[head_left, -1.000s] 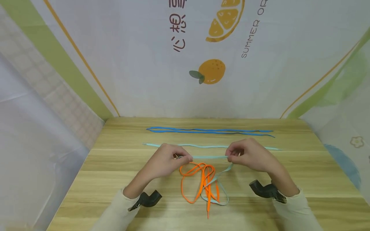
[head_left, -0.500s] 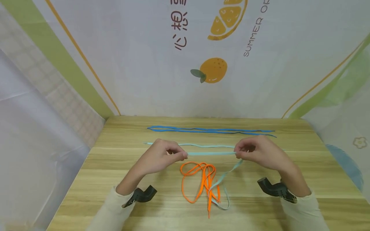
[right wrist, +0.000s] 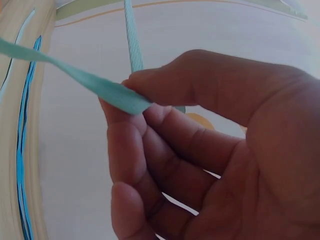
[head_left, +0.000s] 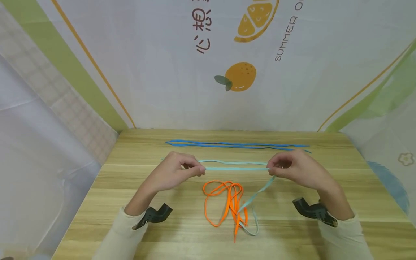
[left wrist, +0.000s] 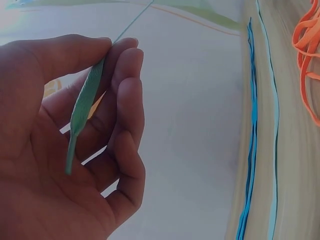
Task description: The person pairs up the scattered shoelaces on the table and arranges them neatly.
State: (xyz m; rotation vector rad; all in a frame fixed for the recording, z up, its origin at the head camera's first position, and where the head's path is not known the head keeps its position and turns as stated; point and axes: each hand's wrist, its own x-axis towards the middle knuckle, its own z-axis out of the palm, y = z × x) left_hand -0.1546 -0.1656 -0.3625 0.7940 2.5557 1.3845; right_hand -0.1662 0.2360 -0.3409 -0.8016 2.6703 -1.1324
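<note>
A pale mint-green shoelace is stretched level between my two hands. My left hand pinches it between thumb and forefinger close to one end; in the left wrist view the short tipped end hangs down inside the palm. Thumb and fingers of my right hand pinch the lace further along. From there its slack part slopes down to the table and curls beside a loosely heaped orange shoelace, overlapping it in the head view. Behind my hands another length of mint-green lace lies straight across the table.
A blue shoelace, folded double, lies along the back of the wooden table. Past the table's back edge hangs a white curtain printed with oranges. More cloth hangs at the left side.
Both hands have lifted and moved apart, the left to the left and the right to the right. The held lace has a longer taut stretch, and its slack part has been drawn up toward the right hand.
</note>
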